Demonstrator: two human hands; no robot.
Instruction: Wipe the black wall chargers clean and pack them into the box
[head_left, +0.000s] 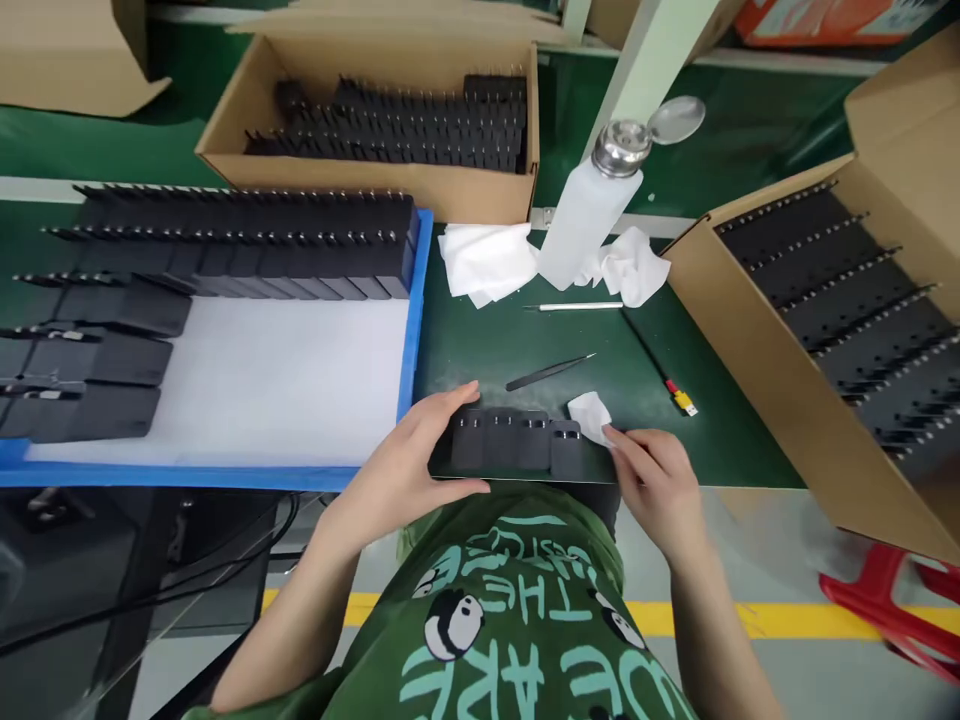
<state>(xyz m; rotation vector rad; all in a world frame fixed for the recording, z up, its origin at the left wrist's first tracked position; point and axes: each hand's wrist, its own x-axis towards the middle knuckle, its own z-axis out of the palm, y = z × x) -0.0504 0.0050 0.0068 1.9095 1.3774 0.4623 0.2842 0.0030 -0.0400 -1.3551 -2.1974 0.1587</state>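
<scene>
Several small black blocks with metal pins (502, 440) stand side by side at the front edge of the green table; the rightmost one sits slightly lower than the others. My left hand (412, 455) is at the left end of this row, thumb and fingers spread apart around the corner, holding nothing that I can see. To the right of the row, my right hand (656, 480) pinches a small white wipe (591, 415) between thumb and fingers. Black tweezers (550, 372) lie just behind the blocks.
A blue-edged tray (412, 350) with black blocks is on the left. Cardboard boxes of black parts stand at the back (450, 200) and right (742, 360). A white bottle (585, 225), crumpled wipes (491, 260), a white stick (579, 306) and a cable (649, 350) lie between.
</scene>
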